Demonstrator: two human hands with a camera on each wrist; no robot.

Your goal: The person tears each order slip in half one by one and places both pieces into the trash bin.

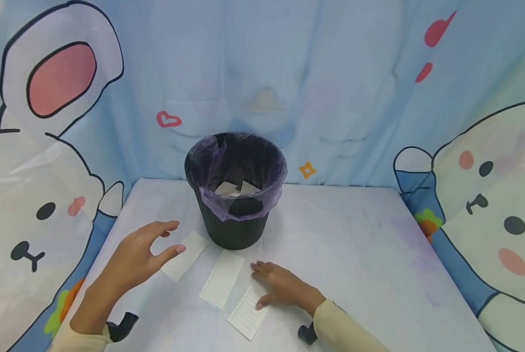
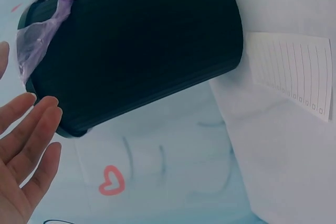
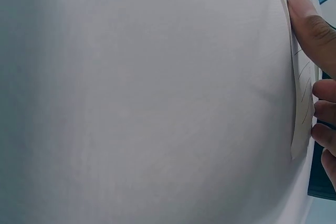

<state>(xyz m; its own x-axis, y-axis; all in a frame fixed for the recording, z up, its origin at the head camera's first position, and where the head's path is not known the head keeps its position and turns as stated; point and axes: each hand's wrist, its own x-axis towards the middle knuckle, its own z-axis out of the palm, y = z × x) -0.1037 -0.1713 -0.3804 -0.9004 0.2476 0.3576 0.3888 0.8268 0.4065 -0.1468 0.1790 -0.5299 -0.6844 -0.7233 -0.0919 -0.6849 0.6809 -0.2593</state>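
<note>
Three white lined paper slips lie on the white table in front of a dark bin (image 1: 233,232): a left slip (image 1: 185,259), a middle slip (image 1: 223,278) and a right slip (image 1: 246,313). My right hand (image 1: 284,286) lies low over the upper part of the right slip, fingers stretched toward its top end. In the right wrist view the thumb (image 3: 315,30) touches that slip (image 3: 300,87) near one edge. Held in the air beside the left slip, my left hand (image 1: 132,256) has its thumb and fingers apart and holds nothing.
A purple plastic liner (image 1: 273,198) hangs over the bin's rim, and white paper pieces (image 1: 227,188) lie inside. Behind the table (image 1: 355,254) hangs a blue curtain (image 1: 355,98) with cartoon figures. Dark straps (image 1: 122,327) show at both wrists.
</note>
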